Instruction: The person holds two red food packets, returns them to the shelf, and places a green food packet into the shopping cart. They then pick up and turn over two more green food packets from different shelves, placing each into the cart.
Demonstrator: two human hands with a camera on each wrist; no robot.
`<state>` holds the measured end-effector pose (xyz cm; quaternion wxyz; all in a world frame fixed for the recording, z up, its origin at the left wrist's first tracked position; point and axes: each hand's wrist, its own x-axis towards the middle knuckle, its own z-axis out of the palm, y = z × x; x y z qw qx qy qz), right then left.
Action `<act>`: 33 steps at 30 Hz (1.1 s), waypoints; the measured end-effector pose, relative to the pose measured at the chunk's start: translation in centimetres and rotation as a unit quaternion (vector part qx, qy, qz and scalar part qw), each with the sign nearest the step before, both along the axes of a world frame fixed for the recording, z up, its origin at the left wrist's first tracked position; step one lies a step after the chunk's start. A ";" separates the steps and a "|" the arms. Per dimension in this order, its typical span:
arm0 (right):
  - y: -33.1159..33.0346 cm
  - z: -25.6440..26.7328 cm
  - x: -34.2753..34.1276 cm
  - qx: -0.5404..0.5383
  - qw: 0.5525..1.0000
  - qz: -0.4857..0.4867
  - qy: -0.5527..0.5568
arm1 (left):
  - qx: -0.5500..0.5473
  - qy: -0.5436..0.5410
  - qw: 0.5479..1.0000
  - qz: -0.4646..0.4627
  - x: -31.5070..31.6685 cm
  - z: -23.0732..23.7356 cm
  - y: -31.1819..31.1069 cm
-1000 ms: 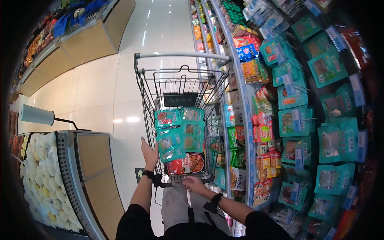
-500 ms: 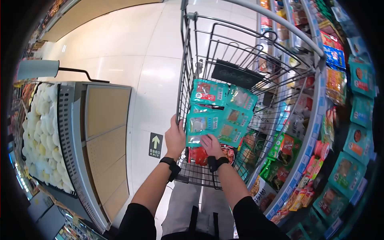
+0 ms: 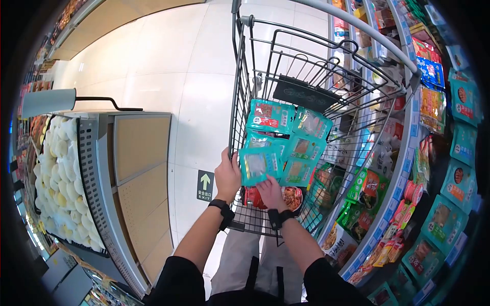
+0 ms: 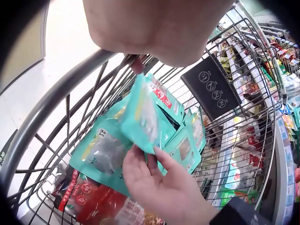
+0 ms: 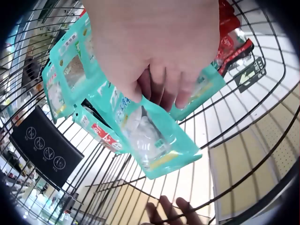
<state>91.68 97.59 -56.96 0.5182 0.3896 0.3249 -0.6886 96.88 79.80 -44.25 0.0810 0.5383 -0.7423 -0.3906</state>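
Note:
Between its thumb and fingers my right hand (image 3: 271,194) pinches the lower edge of a teal food pouch (image 3: 259,166). This pouch has a clear window with pale contents and is tilted up over other teal pouches (image 3: 301,148) in a wire shopping cart (image 3: 245,217). My left hand (image 3: 227,176) is at the cart's side rail, its fingers extended along the outside and its thumb close to the lifted pouch's edge. In the right wrist view, the left fingers (image 5: 171,211) show beyond the wires. A red food package (image 4: 101,201) lies under the pouches at the near end.
Shelves of packaged food (image 3: 367,191) stand close along the cart's right side. To the left is a display stand (image 3: 140,148) heaped with pale, bagged rounded goods (image 3: 64,178), with a plastic-bag roll (image 3: 48,103) above it. An exit sign (image 3: 205,185) marks the floor.
My right hand moved from the cart's near edge onto the pouches and lifted one by its lower edge. My left hand stayed beside the rail. The view swung left.

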 end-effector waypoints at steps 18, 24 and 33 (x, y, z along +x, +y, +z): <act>13.5 10.8 5.9 0.216 0.956 -0.123 0.156 | -0.083 0.002 0.997 -0.008 1.2 -1.9 1.0; 24.0 31.7 12.9 0.175 0.938 -0.136 0.269 | -0.030 -0.073 0.995 -0.053 3.7 -0.2 1.5; 38.9 46.6 33.9 0.269 0.752 -0.429 0.422 | 0.061 -0.169 0.780 -0.599 19.5 5.3 4.9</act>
